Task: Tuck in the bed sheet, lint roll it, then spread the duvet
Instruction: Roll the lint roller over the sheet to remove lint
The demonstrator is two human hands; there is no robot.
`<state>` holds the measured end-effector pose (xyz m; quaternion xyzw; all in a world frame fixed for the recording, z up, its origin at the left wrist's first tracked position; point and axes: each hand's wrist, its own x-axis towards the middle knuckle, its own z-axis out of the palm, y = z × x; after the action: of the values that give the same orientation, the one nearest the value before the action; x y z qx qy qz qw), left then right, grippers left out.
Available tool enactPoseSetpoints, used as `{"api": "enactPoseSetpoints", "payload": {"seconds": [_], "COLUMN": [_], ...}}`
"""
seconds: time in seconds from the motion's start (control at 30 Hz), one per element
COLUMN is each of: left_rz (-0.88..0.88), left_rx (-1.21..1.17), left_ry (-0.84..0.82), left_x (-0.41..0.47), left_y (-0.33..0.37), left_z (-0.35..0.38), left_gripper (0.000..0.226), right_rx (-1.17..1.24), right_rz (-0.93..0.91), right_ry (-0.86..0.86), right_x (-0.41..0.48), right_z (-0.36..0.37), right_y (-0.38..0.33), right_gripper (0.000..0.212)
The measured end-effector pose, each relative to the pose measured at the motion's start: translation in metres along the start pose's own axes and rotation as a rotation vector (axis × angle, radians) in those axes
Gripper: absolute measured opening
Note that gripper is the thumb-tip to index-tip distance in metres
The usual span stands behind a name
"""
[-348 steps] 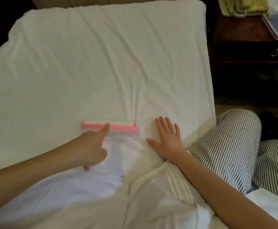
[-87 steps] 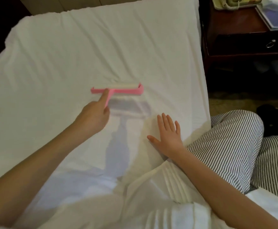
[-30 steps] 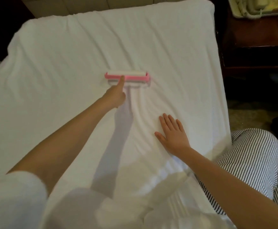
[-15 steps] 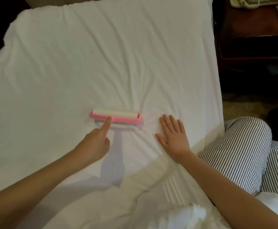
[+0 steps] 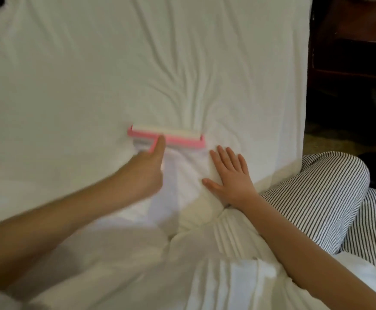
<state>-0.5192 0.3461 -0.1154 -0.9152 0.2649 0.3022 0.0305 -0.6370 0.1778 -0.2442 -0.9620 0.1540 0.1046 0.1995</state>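
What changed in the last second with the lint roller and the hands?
The left hand pulled the pink lint roller back down the bed sheet to just beside the right hand, keeping its grip. The right hand stayed flat on the sheet.

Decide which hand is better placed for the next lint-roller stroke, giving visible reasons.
Left. The left hand grips the pink lint roller by its handle, the roll resting on the bed sheet. The right hand lies flat on the sheet beside the roller, fingers straight, probably steadying the fabric.
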Motion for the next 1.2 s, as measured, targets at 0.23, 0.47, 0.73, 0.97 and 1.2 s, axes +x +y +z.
{"api": "enactPoseSetpoints", "payload": {"seconds": [0.23, 0.47, 0.73, 0.97, 1.2], "left_rz": [0.026, 0.069, 0.002, 0.068, 0.113], "left_rx": [0.019, -0.128, 0.013, -0.118, -0.054], "left_ry": [-0.011, 0.164, -0.093, 0.182, 0.203], "left_x": [-0.012, 0.058, -0.081, 0.021, -0.016], "left_y": [-0.010, 0.015, -0.028, 0.004, -0.011], "left_z": [0.014, -0.001, 0.055, 0.021, 0.009], "left_gripper": [0.077, 0.075, 0.079, 0.077, 0.070], "right_rx": [-0.022, 0.005, 0.027, 0.000, 0.078], "right_rz": [-0.047, 0.031, -0.020, -0.052, 0.045], "right_ry": [-0.098, -0.090, -0.169, -0.176, -0.082], "right_x": [-0.008, -0.021, -0.030, -0.039, -0.039], "right_z": [-0.001, -0.009, -0.012, -0.014, -0.012], "right_y": [0.002, 0.004, 0.006, 0.006, 0.015], "right_gripper": [0.118, 0.101, 0.110, 0.103, 0.080]}}
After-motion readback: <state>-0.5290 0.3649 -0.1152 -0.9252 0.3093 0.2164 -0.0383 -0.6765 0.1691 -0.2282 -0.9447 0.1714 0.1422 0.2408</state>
